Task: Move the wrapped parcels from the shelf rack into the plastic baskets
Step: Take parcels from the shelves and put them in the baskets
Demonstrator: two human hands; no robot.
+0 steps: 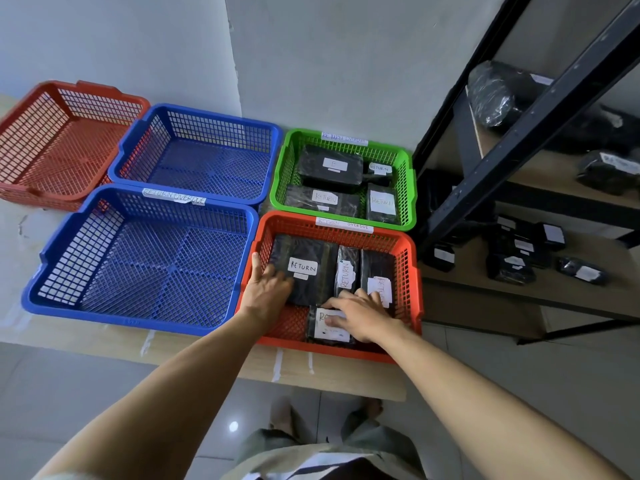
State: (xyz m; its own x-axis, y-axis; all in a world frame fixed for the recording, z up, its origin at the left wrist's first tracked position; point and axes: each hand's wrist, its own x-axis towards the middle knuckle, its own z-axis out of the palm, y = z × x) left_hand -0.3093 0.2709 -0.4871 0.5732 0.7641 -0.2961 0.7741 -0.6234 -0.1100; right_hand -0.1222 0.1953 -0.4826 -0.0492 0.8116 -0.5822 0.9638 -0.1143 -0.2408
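Both hands are inside the near red basket (412, 268), which holds several black wrapped parcels with white "RETURN" labels. My left hand (266, 292) lies flat on the lower left corner of the large parcel (304, 265), fingers spread. My right hand (360, 315) rests palm down on a small parcel (329, 332) at the basket's front, covering part of its label. Two upright narrow parcels (346, 271) stand to the right. The green basket (405, 188) behind holds several more parcels. More black parcels (512, 261) lie on the shelf rack (519, 133) at right.
Two blue baskets (55, 258), (273, 133) and a far red basket (20, 112) sit to the left on the low wooden table (207, 351), with no parcels in them. The rack's black posts stand close to the right of the baskets. My feet show below.
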